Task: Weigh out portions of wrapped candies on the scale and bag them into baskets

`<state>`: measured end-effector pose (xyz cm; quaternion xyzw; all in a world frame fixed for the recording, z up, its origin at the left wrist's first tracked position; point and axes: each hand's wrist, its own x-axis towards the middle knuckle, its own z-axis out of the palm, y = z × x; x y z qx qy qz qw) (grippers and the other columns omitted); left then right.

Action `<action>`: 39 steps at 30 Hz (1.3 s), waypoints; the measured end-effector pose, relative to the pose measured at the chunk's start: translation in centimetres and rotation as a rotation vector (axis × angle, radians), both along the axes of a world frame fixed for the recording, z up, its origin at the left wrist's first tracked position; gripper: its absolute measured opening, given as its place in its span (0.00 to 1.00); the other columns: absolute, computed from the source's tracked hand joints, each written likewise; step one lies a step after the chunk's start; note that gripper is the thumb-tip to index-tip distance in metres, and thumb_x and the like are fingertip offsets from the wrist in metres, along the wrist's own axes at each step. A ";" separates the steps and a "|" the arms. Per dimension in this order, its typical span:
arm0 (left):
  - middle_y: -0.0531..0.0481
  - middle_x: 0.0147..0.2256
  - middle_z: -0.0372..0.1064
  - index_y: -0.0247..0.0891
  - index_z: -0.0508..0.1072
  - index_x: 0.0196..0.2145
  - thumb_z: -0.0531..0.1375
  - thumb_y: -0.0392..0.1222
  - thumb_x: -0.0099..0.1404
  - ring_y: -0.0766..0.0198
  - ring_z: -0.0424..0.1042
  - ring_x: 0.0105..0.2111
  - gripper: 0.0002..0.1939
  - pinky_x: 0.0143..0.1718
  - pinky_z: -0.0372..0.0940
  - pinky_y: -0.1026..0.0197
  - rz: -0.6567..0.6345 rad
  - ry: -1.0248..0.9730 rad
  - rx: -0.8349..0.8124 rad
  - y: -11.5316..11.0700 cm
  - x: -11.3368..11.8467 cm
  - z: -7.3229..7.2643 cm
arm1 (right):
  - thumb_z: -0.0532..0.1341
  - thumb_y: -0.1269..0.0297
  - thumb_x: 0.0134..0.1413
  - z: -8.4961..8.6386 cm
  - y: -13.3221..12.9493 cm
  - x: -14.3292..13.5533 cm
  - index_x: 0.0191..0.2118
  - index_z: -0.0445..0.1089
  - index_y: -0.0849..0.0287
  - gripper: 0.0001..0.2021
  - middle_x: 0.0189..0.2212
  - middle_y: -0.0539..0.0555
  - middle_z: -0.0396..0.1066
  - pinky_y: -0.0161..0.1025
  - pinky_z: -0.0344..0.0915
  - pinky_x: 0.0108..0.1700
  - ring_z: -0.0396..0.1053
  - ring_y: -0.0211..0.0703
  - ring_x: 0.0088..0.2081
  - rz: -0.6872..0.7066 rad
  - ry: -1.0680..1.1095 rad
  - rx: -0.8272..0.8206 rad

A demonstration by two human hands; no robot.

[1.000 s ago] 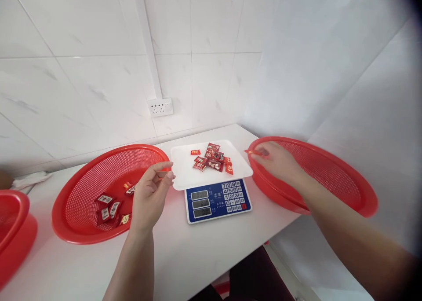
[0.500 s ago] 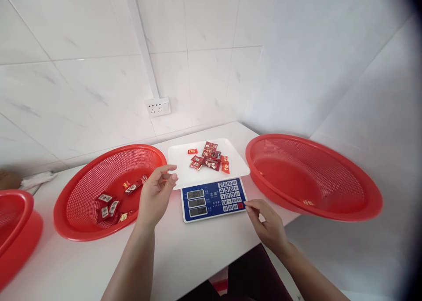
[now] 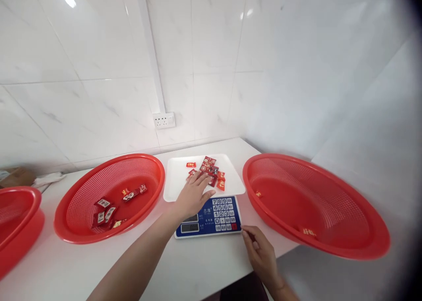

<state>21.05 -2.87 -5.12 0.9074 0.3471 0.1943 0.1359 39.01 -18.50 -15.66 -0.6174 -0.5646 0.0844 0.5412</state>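
Note:
A white scale tray (image 3: 172, 178) bears a small pile of red snack packets (image 3: 208, 163), with one small packet (image 3: 190, 164) apart at its left. Over the near side of the pile lies my left hand (image 3: 194, 194), fingers spread, covering some packets and part of the scale's displays. In front of the tray is the blue keypad panel (image 3: 207, 219). My right hand (image 3: 260, 252) is at the panel's lower right corner, beside the red key, its thumb and forefinger close together; whether something small is between them cannot be made out.
A red basket (image 3: 77, 182) with several packets stands on the left, another (image 3: 296, 160) with a few small packets on the right. A third basket (image 3: 37, 197) is at the far left edge. Behind are a tiled wall and a socket (image 3: 164, 120).
My left hand has moved right, from beside the left basket onto the packets on the tray. My right hand remains near the panel's corner. The view has tilted up slightly.

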 end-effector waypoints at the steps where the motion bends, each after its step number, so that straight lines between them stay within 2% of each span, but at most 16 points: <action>1: 0.46 0.61 0.55 0.38 0.59 0.58 0.45 0.55 0.67 0.51 0.42 0.64 0.27 0.62 0.45 0.43 -0.004 0.030 0.005 0.2 0.5 0.0 | 0.55 0.61 0.57 -0.2 -0.1 0.1 0.37 0.70 0.55 0.08 0.30 0.55 0.72 0.39 0.69 0.32 0.71 0.45 0.31 -0.008 0.021 0.004; 6: 0.46 0.58 0.59 0.39 0.61 0.57 0.44 0.56 0.67 0.50 0.46 0.63 0.27 0.61 0.45 0.42 0.018 0.079 0.070 0.4 1.0 -0.8 | 0.57 0.58 0.56 -0.5 -0.2 0.3 0.35 0.71 0.55 0.09 0.30 0.56 0.73 0.37 0.70 0.32 0.72 0.46 0.31 0.000 0.130 0.007; 11: 0.44 0.52 0.67 0.38 0.65 0.53 0.43 0.52 0.68 0.53 0.59 0.57 0.24 0.60 0.50 0.45 0.102 0.044 0.160 -0.1 0.7 -1.1 | 0.58 0.50 0.53 -0.8 0.0 0.1 0.34 0.72 0.53 0.13 0.29 0.55 0.73 0.38 0.71 0.31 0.72 0.47 0.30 -0.035 0.282 -0.003; 13: 0.44 0.51 0.67 0.37 0.66 0.52 0.43 0.52 0.68 0.54 0.61 0.55 0.24 0.59 0.51 0.48 0.105 0.038 0.171 0.0 1.3 -0.9 | 0.59 0.49 0.51 -0.9 0.0 0.3 0.33 0.72 0.54 0.14 0.28 0.54 0.73 0.38 0.71 0.31 0.72 0.46 0.29 -0.041 0.304 -0.005; 16: 0.42 0.55 0.64 0.36 0.63 0.55 0.46 0.54 0.67 0.52 0.58 0.57 0.26 0.57 0.54 0.48 0.108 0.052 0.150 0.5 2.4 -0.8 | 0.59 0.49 0.51 -0.9 0.0 0.5 0.33 0.73 0.54 0.14 0.27 0.55 0.73 0.37 0.71 0.30 0.72 0.46 0.28 0.022 0.263 -0.031; 19: 0.39 0.55 0.63 0.34 0.58 0.58 0.48 0.55 0.65 0.47 0.58 0.57 0.29 0.57 0.53 0.43 0.131 0.067 0.130 0.8 3.0 -0.8 | 0.58 0.49 0.52 -1.1 -0.1 0.5 0.32 0.72 0.55 0.15 0.26 0.54 0.72 0.37 0.70 0.29 0.71 0.46 0.27 -0.004 0.276 -0.041; 22: 0.39 0.51 0.67 0.34 0.60 0.57 0.48 0.53 0.66 0.48 0.61 0.55 0.27 0.57 0.50 0.41 0.153 0.069 0.127 0.9 3.0 -0.6 | 0.58 0.49 0.51 -1.5 0.0 0.2 0.32 0.72 0.54 0.14 0.25 0.53 0.70 0.37 0.70 0.31 0.70 0.45 0.27 -0.054 0.334 -0.035; 25: 0.40 0.50 0.66 0.36 0.63 0.55 0.47 0.53 0.67 0.50 0.62 0.53 0.25 0.56 0.53 0.44 0.151 0.065 0.113 1.3 3.6 -0.2 | 0.59 0.49 0.51 -1.6 0.0 0.0 0.32 0.72 0.53 0.13 0.24 0.52 0.70 0.37 0.69 0.31 0.70 0.45 0.27 -0.038 0.357 -0.039; 28: 0.41 0.57 0.58 0.38 0.62 0.55 0.47 0.53 0.66 0.51 0.54 0.59 0.25 0.58 0.53 0.47 0.100 0.077 0.087 2.5 5.0 -0.1 | 0.58 0.50 0.51 -1.6 0.0 0.0 0.32 0.72 0.52 0.13 0.24 0.52 0.70 0.37 0.69 0.29 0.69 0.46 0.26 -0.017 0.363 -0.051; 31: 0.43 0.60 0.55 0.40 0.62 0.55 0.48 0.53 0.66 0.48 0.48 0.62 0.25 0.59 0.49 0.42 0.058 0.115 0.049 3.9 6.0 -0.3 | 0.58 0.48 0.52 -1.6 0.0 0.0 0.33 0.72 0.53 0.14 0.25 0.53 0.71 0.36 0.68 0.29 0.69 0.45 0.27 -0.036 0.352 -0.067; 34: 0.44 0.58 0.58 0.42 0.63 0.54 0.48 0.54 0.65 0.48 0.49 0.62 0.24 0.59 0.46 0.38 0.032 0.146 0.023 4.7 5.6 -0.4 | 0.57 0.46 0.52 -1.7 -0.1 0.0 0.33 0.72 0.56 0.18 0.25 0.53 0.71 0.34 0.67 0.28 0.69 0.44 0.27 -0.066 0.340 -0.090; 39: 0.45 0.54 0.62 0.42 0.65 0.51 0.49 0.55 0.65 0.52 0.53 0.59 0.22 0.61 0.44 0.44 -0.003 0.156 0.028 4.5 3.4 0.3 | 0.57 0.45 0.51 -1.8 -0.1 -0.2 0.33 0.71 0.58 0.19 0.23 0.52 0.69 0.32 0.65 0.28 0.67 0.41 0.25 -0.057 0.371 -0.095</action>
